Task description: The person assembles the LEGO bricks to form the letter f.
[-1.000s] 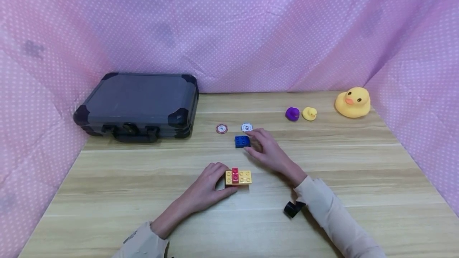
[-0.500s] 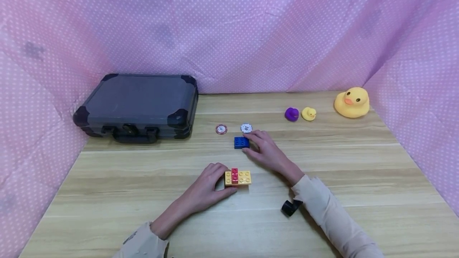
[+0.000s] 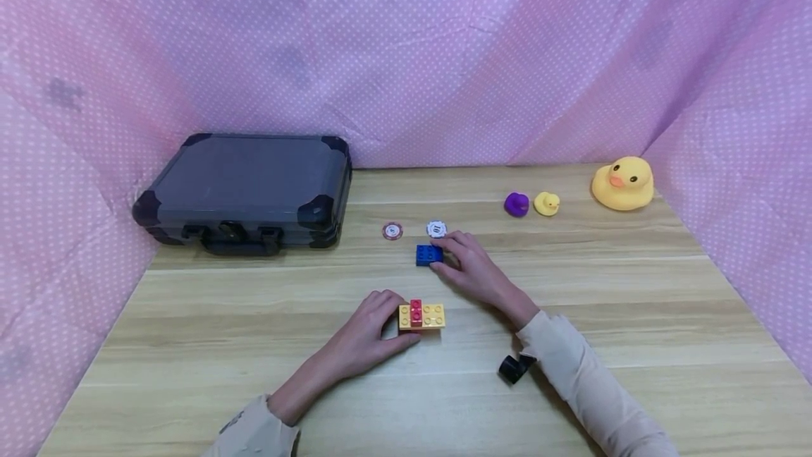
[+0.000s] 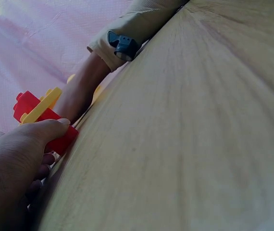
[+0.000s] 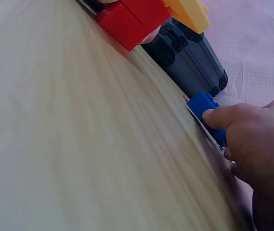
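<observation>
In the head view, my left hand (image 3: 371, 333) holds a small stack of toy building bricks at its left end. A long yellow brick (image 3: 433, 316) lies across the stack, with a small red brick (image 3: 416, 313) on top. Below it, the left wrist view shows a red brick (image 4: 64, 140) at table level, the thumb against it. Farther back, my right hand (image 3: 472, 270) pinches a blue brick (image 3: 426, 254) by its right end. Its thumb presses the near side of that brick (image 5: 202, 104) in the right wrist view; the other fingers are largely hidden.
Behind the blue brick lie a white poker chip (image 3: 436, 229) and a red one (image 3: 392, 230). A dark grey case (image 3: 247, 182) stands back left. A purple duck (image 3: 517, 204), a small yellow duck (image 3: 547, 204) and a large one (image 3: 624, 185) stand back right, before pink dotted cloth (image 3: 406, 55).
My right thumb and fingertips have closed in slightly on the blue brick from its right. The left hand and its brick stack have stayed in place.
</observation>
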Action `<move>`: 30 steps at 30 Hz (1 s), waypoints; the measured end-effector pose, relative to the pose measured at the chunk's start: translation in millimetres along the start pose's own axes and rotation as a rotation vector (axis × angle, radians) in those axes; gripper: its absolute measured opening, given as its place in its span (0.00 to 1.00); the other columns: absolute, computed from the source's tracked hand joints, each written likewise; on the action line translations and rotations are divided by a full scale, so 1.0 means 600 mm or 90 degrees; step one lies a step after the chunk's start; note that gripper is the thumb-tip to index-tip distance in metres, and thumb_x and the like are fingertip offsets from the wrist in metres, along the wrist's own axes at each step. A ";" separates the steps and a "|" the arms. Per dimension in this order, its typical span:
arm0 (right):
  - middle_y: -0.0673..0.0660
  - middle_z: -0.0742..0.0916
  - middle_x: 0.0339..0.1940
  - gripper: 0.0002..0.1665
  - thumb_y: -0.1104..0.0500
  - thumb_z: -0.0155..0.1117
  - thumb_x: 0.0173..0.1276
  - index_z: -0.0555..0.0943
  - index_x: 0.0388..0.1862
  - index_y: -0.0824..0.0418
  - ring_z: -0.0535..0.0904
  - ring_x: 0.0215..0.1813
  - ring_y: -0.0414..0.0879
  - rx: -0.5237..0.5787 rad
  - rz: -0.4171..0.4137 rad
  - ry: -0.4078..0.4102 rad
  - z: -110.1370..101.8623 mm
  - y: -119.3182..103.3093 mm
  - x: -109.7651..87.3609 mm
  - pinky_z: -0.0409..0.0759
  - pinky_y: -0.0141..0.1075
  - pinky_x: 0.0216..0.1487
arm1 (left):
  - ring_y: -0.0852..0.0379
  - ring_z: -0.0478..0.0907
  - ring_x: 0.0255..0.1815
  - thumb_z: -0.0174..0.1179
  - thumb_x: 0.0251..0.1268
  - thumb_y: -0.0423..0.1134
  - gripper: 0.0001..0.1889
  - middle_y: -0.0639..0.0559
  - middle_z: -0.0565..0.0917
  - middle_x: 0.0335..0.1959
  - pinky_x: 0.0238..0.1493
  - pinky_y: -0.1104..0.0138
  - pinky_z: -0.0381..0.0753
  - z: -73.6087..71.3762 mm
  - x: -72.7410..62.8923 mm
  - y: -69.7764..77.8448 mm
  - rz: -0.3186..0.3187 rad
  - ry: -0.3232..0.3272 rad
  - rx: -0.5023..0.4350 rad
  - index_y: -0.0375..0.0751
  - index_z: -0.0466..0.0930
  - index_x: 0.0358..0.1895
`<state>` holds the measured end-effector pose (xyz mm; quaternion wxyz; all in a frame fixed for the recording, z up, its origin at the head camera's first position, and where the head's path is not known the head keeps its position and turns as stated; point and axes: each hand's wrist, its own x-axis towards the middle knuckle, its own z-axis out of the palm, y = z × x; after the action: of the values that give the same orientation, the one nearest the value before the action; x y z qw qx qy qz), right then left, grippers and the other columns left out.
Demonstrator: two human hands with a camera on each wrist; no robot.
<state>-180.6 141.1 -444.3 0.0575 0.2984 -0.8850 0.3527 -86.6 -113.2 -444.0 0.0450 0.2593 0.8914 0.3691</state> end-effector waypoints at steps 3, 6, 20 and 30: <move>0.61 0.82 0.58 0.27 0.60 0.72 0.71 0.79 0.67 0.64 0.75 0.60 0.55 0.017 0.008 0.001 -0.003 -0.003 -0.002 0.77 0.51 0.60 | 0.60 0.72 0.54 0.70 0.67 0.56 0.20 0.61 0.79 0.52 0.57 0.57 0.76 0.000 0.000 0.000 0.003 0.003 0.001 0.52 0.80 0.54; 0.60 0.82 0.58 0.26 0.61 0.72 0.70 0.79 0.66 0.65 0.76 0.61 0.55 0.032 0.004 0.005 -0.007 -0.008 -0.005 0.77 0.50 0.60 | 0.60 0.71 0.53 0.70 0.67 0.55 0.19 0.61 0.79 0.51 0.56 0.57 0.76 0.001 -0.001 -0.001 0.006 0.005 -0.001 0.52 0.80 0.53; 0.58 0.81 0.62 0.25 0.62 0.73 0.70 0.80 0.64 0.63 0.75 0.64 0.53 0.040 -0.060 0.018 -0.036 -0.043 -0.035 0.79 0.48 0.61 | 0.61 0.71 0.54 0.70 0.67 0.56 0.20 0.61 0.79 0.52 0.56 0.57 0.76 0.003 0.000 -0.001 0.004 0.007 0.001 0.52 0.80 0.54; 0.56 0.81 0.60 0.25 0.63 0.74 0.68 0.81 0.63 0.63 0.76 0.63 0.51 0.041 -0.106 0.024 -0.047 -0.065 -0.053 0.77 0.49 0.63 | 0.61 0.72 0.54 0.71 0.66 0.55 0.19 0.62 0.79 0.52 0.57 0.57 0.76 0.004 0.000 -0.002 0.015 0.016 -0.005 0.53 0.80 0.54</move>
<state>-135.4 152.7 -410.0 0.0935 0.3662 -0.8440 0.3805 -86.2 -112.3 -446.7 0.0302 0.2649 0.8873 0.3764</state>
